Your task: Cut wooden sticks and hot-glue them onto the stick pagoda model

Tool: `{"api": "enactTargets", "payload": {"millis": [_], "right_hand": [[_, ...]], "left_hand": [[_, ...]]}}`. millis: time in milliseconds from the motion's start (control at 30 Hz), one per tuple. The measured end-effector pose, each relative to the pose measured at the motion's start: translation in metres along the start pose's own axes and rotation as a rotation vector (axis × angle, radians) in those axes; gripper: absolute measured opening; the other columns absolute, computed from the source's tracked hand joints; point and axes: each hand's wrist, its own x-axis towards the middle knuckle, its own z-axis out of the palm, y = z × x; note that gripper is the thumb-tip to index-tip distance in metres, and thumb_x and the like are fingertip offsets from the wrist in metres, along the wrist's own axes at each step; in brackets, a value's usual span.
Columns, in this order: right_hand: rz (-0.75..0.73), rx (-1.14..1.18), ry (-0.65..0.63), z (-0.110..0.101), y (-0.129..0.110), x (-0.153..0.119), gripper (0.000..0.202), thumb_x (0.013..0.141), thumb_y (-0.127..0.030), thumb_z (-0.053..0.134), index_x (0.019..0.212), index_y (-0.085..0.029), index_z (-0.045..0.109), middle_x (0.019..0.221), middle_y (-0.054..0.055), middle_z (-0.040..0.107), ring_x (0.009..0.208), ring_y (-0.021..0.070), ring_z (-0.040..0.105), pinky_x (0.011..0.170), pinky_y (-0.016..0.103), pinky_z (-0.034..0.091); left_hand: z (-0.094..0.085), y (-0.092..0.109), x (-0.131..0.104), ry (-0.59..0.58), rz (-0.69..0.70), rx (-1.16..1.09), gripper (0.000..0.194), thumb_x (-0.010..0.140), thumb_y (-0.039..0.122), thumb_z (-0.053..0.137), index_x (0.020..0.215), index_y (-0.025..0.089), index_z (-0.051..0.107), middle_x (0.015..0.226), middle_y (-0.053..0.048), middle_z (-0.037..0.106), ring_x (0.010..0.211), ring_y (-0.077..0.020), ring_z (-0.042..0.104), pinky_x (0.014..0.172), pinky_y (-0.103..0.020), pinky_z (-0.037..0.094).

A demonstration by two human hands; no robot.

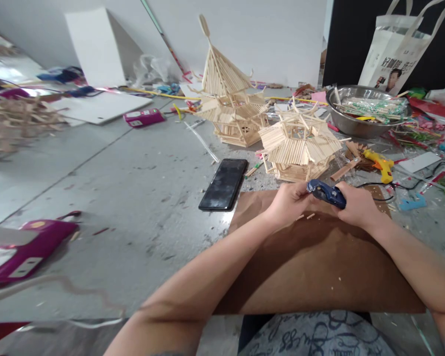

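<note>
One stick pavilion (224,76) is carrying a peaked roof; a shorter pavilion (298,148) just beyond brown paper (326,267) is showing slatted eaves, peak apparently outstanding. Right hand (356,202) is gripping a blue tool (328,193) above it; left hand (289,202) is pinching at its head, contents hidden.

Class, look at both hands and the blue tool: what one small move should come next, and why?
Probably a gentle squeeze of the blue tool by the right hand gripping it, with the left hand at its far end: short wooden bits on the brown sheet suggest trimming.
</note>
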Motion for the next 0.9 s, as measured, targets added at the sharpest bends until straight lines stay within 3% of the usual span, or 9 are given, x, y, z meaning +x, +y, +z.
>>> {"api": "enactTargets", "payload": {"millis": [267,533,700,900], "right_hand": [[0.045,0.006,-0.011,-0.0036,-0.0036,-0.0009,0.016,0.068,-0.027,0.053,0.083,-0.021,0.054,0.067,0.003,0.064,0.061,0.0199,0.059,0.054,0.026,0.029],[0.059,0.011,-0.049,-0.0065,-0.0035,-0.0003,0.019,0.067,-0.027,0.053,0.085,-0.021,0.055,0.073,0.004,0.067,0.066,0.0217,0.061,0.055,0.027,0.029],[0.003,0.023,-0.031,-0.002,0.0015,0.0034,0.028,0.069,-0.029,0.055,0.096,-0.021,0.054,0.089,0.006,0.068,0.076,0.0228,0.062,0.057,0.027,0.033],[-0.008,-0.003,0.002,0.0022,0.0031,0.0025,0.027,0.071,-0.032,0.055,0.095,-0.02,0.054,0.086,0.007,0.068,0.073,0.0228,0.063,0.057,0.027,0.034]], "left_hand": [[0.001,0.0034,-0.0013,-0.011,-0.047,-0.1,0.016,0.076,0.026,0.058,0.068,0.014,0.063,0.061,-0.001,0.065,0.059,-0.0112,0.059,0.054,-0.019,0.047],[0.0011,0.0065,-0.0014,-0.032,-0.107,-0.184,0.015,0.077,0.024,0.057,0.066,0.013,0.061,0.059,-0.001,0.064,0.056,-0.0106,0.058,0.052,-0.019,0.046],[0.0021,0.0054,-0.0012,-0.029,-0.084,-0.124,0.017,0.077,0.024,0.056,0.065,0.013,0.06,0.059,-0.001,0.065,0.056,-0.0098,0.059,0.051,-0.017,0.045],[0.0009,0.0047,-0.0015,-0.044,-0.066,-0.053,0.015,0.076,0.021,0.056,0.064,0.013,0.061,0.059,-0.001,0.064,0.056,-0.0098,0.058,0.051,-0.017,0.045]]}}
